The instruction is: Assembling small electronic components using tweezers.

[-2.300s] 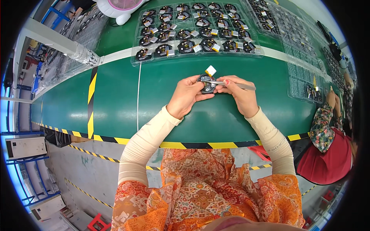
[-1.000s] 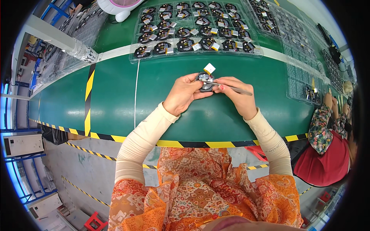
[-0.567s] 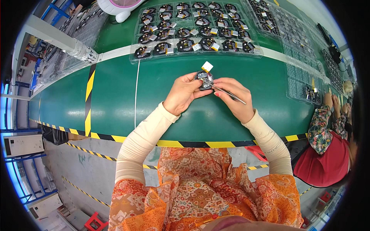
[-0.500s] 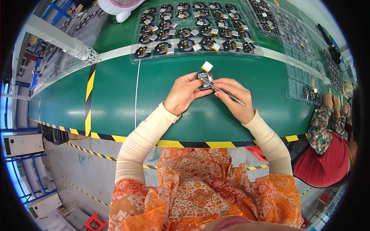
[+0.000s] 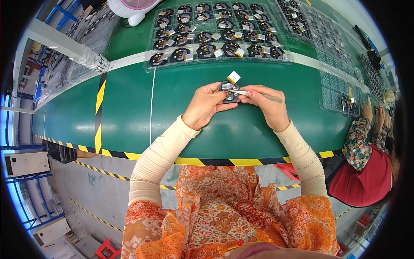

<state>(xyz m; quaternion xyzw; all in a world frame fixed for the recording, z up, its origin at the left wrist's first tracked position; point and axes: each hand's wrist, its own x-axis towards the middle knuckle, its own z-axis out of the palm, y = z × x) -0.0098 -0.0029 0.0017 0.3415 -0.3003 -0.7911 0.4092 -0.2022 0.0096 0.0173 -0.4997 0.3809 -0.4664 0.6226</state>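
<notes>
Left hand (image 5: 205, 105): fingers grasping the round black unit (image 5: 231, 98) by its left side, thumb over its face.
Right hand (image 5: 271, 105): fingers pinching metal tweezers (image 5: 244, 92), tips at the unit's face; whether they grip a part, cannot tell.
Unit position: between the two hands, over the green desk (image 5: 181, 93), nearer the person than the clear tray (image 5: 241, 61).
Battery pouch (image 5: 233, 77): white, sticking out past the unit's far edge.
Clear tray: rows of similar black units, pouches attached.
Far right: co-worker's hand (image 5: 368, 110) beside a second tray (image 5: 331, 88).
</notes>
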